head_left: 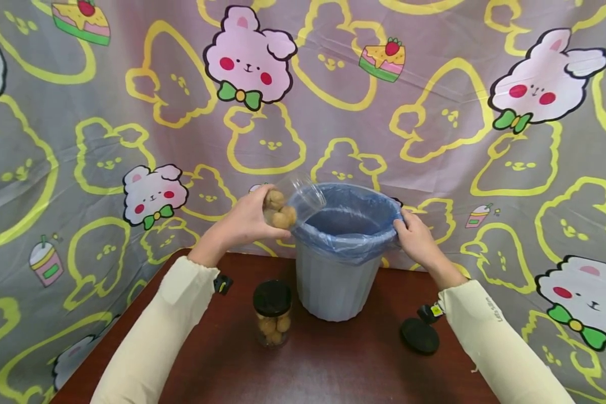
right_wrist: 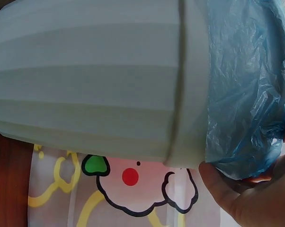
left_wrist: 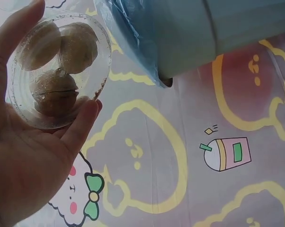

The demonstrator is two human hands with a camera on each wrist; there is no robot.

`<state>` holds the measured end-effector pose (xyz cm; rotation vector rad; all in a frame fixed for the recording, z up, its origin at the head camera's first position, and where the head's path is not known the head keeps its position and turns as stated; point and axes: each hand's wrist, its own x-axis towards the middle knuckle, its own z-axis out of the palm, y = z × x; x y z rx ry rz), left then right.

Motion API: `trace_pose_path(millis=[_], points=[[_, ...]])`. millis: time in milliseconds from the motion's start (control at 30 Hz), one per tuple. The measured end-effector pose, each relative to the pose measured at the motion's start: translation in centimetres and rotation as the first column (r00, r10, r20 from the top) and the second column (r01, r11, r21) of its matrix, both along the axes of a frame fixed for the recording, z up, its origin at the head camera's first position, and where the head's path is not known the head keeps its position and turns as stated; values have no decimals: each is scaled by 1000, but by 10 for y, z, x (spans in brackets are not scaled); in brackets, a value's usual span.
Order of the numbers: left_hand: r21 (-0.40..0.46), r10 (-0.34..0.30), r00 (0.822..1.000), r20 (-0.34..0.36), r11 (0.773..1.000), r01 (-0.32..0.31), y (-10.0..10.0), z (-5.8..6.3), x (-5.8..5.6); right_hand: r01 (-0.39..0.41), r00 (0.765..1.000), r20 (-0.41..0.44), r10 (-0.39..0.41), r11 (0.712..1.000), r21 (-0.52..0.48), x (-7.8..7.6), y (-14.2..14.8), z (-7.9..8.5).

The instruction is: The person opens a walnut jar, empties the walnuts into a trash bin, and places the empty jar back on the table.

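My left hand [head_left: 246,219] grips a clear plastic jar [head_left: 303,203] by its base end, tipped with its mouth toward the bin. Several walnuts [head_left: 283,217] lie near the jar's bottom; the left wrist view shows three walnuts [left_wrist: 55,92] through the base. A grey ribbed trash bin [head_left: 333,286], lined with a blue plastic bag [head_left: 350,247], stands upright on the table, and the jar's mouth overlaps its left rim. At the opposite side of the rim, my right hand [head_left: 415,235] holds the edge over the bag, thumb on the outside [right_wrist: 220,187].
A second jar with a black lid [head_left: 272,297] and walnuts inside stands on the brown table [head_left: 333,365], left of the bin. A loose black lid [head_left: 420,335] lies at the right. Behind the table hangs a patterned curtain [head_left: 283,140].
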<state>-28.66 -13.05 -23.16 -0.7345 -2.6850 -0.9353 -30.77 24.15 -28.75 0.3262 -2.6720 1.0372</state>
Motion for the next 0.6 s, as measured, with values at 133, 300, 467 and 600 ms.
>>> trace_pose_path(millis=[133,300,467,600], points=[[-9,-4,1000,-10,1000,3,3,4,-5,-6,1000,5,6,1000,-5,-2,1,-2],[-13,-20,999,-45,1000,19,8,11,-11,-9,1000,17,10,1000,-7,-2,2,-3],[-54,-26,997,-76,998,22,14,19,-16,-5,1000,4,6,1000,-11,-2,3,-3],[-100,-21,995,-102,995,11,18,24,-21,-3,1000,2,3,1000,-11,-3,4,-2]])
